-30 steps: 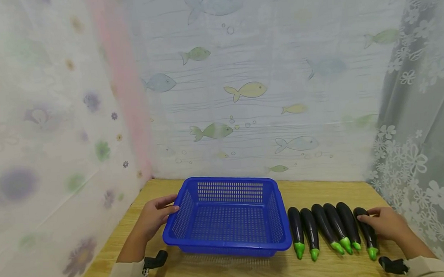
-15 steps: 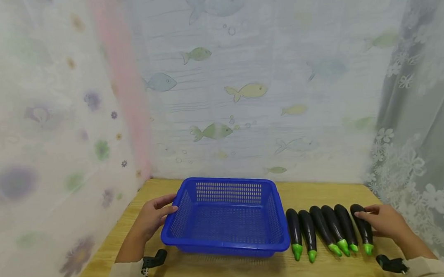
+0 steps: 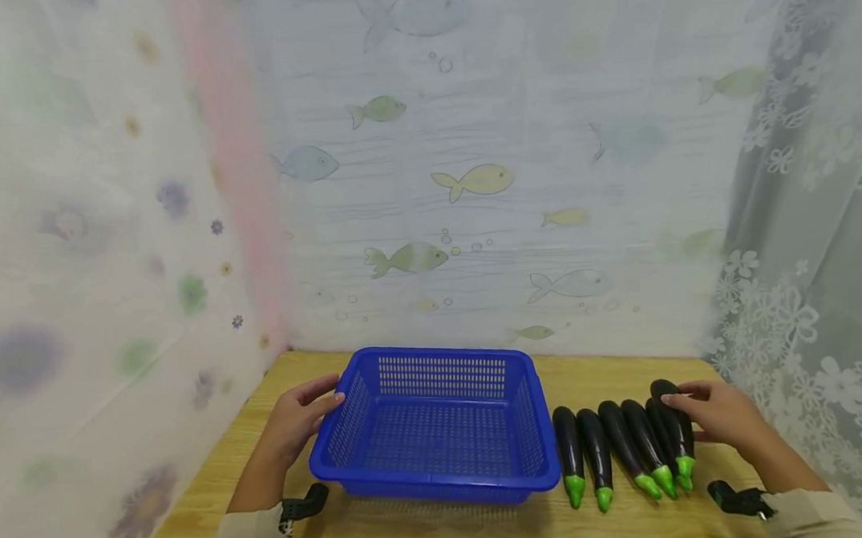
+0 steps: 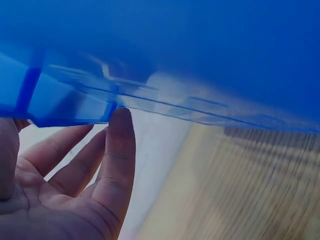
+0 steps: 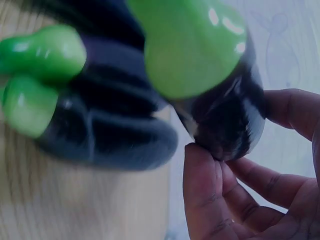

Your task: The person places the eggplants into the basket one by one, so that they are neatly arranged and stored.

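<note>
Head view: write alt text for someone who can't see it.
A person's right grip holds a dark, green-tipped eggplant at the right end of a row of five others, while the left grip holds the side of a blue basket on a wooden table.

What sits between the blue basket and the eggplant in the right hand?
The head view shows five other eggplants in a row on the table; the rightmost is partly hidden by the held eggplant.

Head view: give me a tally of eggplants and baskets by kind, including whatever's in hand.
Eggplants: 6, counting the one held in the right hand
Blue basket: 1
Total: 7
</note>
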A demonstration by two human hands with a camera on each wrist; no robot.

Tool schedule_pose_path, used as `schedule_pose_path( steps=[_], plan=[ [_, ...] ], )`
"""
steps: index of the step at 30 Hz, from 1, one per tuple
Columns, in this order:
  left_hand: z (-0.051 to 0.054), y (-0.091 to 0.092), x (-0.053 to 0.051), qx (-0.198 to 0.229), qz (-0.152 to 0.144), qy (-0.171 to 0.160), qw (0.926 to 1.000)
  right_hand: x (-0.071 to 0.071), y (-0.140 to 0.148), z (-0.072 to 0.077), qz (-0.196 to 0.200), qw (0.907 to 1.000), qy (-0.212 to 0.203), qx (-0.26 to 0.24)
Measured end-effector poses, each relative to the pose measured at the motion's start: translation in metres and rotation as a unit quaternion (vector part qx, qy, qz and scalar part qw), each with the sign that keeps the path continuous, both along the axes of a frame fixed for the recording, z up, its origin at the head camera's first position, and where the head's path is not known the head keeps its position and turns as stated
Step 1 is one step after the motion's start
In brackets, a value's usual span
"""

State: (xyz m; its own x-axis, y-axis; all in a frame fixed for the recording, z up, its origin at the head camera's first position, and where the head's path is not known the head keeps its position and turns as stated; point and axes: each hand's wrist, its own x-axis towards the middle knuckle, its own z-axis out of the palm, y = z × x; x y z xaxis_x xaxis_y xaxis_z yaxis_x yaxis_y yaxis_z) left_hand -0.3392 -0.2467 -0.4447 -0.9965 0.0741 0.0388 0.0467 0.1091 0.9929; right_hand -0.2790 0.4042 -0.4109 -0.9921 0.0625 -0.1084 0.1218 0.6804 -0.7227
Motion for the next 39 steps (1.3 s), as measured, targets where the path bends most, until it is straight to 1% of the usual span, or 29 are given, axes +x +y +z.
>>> schedule_pose_path(
  steps=[4, 7, 11, 15, 19, 24, 32, 39],
  plan=[
    [-0.002, 0.004, -0.003, -0.015, 0.009, 0.007, 0.9998, -0.002, -0.012, 0.007, 0.001, 0.9999, 0.004, -0.012],
    [-0.005, 0.008, -0.006, -0.025, 0.007, 0.019, 0.9995, -0.004, -0.02, 0.011, 0.003, 0.9998, 0.009, -0.016],
    [-0.008, 0.01, -0.008, -0.029, 0.008, 0.026, 0.9992, -0.007, -0.028, 0.017, 0.01, 0.9995, 0.02, -0.022],
    [-0.01, 0.012, -0.009, -0.033, 0.016, 0.031, 0.9989, -0.008, -0.036, 0.021, 0.01, 0.9991, 0.027, -0.031],
    [-0.011, 0.013, -0.009, -0.039, 0.026, 0.035, 0.9983, -0.011, -0.044, 0.024, 0.009, 0.9988, 0.024, -0.042],
    [-0.013, 0.014, -0.009, -0.042, 0.035, 0.037, 0.9978, -0.014, -0.057, 0.029, 0.018, 0.9985, 0.028, -0.042],
    [-0.013, 0.015, -0.009, -0.049, 0.042, 0.038, 0.9972, -0.019, -0.083, 0.04, 0.037, 0.9965, 0.036, -0.066],
    [-0.01, 0.017, -0.008, -0.058, 0.051, 0.043, 0.9961, -0.028, -0.102, 0.04, 0.042, 0.9939, 0.042, -0.093]
  ],
)
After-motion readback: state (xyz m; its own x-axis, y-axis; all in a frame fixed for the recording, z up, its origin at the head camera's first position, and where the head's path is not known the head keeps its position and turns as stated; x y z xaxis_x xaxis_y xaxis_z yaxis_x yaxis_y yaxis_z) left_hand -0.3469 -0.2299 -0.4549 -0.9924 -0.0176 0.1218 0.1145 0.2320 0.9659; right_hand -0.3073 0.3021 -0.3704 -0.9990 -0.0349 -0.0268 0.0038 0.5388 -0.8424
